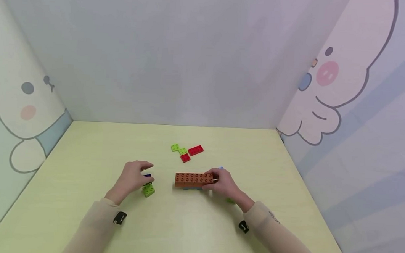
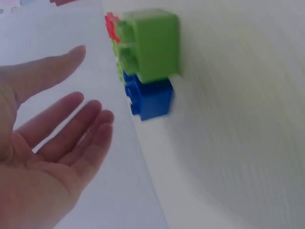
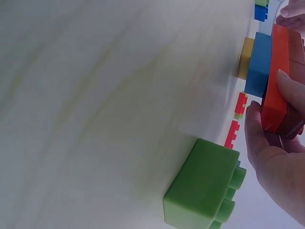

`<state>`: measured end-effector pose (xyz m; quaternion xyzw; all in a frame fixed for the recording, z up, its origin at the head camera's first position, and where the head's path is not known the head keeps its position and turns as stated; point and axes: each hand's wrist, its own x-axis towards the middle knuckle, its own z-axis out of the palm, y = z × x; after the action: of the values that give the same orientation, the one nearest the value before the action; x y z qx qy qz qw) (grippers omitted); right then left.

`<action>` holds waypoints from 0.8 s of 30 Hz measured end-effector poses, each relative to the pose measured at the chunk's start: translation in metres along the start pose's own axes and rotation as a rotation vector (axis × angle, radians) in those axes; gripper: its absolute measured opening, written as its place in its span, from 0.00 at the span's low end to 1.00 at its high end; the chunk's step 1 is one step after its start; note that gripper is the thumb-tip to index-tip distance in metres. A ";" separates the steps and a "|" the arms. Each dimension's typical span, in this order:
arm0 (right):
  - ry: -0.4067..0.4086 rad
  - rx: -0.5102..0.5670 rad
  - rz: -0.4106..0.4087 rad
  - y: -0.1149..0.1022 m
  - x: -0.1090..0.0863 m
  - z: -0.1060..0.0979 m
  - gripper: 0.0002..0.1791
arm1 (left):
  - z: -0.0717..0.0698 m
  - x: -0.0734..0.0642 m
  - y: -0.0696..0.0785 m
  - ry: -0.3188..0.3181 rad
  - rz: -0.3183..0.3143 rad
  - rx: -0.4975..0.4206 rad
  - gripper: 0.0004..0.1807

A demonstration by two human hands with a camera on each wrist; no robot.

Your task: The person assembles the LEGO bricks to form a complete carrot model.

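My right hand [image 1: 225, 185] grips the right end of a long row of brown toy building bricks [image 1: 189, 178], thumb on the near side. In the right wrist view an orange-red layer [image 3: 272, 102] runs along this row, with a blue brick [image 3: 259, 62] under it and a yellow brick [image 3: 246, 58] lowest. My left hand [image 1: 131, 178] hovers by a dark blue brick [image 2: 155, 99] and a lime green brick [image 2: 159, 45], thumb and fingers apart, holding nothing. In the left wrist view these two bricks stand side by side, beyond the fingertips.
Behind the row lie two lime green bricks [image 1: 175, 147], a longer red brick [image 1: 196, 150] and a small red brick [image 1: 185, 158]. Another green brick [image 3: 200, 186] stands near my right wrist. A light blue piece [image 1: 221, 167] shows behind the right hand. Curtain-like walls [image 1: 178, 64] border the table.
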<state>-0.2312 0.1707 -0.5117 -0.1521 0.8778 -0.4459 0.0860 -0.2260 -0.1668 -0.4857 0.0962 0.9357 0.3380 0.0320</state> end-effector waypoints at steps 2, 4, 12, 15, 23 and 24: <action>0.003 -0.005 0.003 0.000 0.000 -0.001 0.19 | -0.001 0.000 -0.005 -0.020 -0.030 0.035 0.27; 0.002 -0.006 0.005 -0.001 0.000 -0.001 0.19 | 0.000 0.001 -0.008 -0.061 -0.069 0.066 0.29; -0.006 -0.017 0.013 -0.001 0.000 0.000 0.19 | 0.011 0.006 -0.012 -0.123 -0.138 0.102 0.25; -0.004 -0.021 0.011 -0.002 0.001 0.000 0.19 | 0.016 0.008 -0.010 -0.108 -0.129 0.099 0.20; -0.005 -0.041 0.005 -0.001 0.002 0.000 0.20 | 0.016 0.014 0.008 -0.053 -0.061 0.076 0.22; -0.004 -0.042 0.006 -0.001 0.002 0.000 0.20 | 0.015 0.014 0.013 -0.044 -0.036 0.067 0.23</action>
<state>-0.2325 0.1696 -0.5113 -0.1521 0.8872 -0.4269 0.0861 -0.2363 -0.1449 -0.4889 0.0880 0.9471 0.3036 0.0553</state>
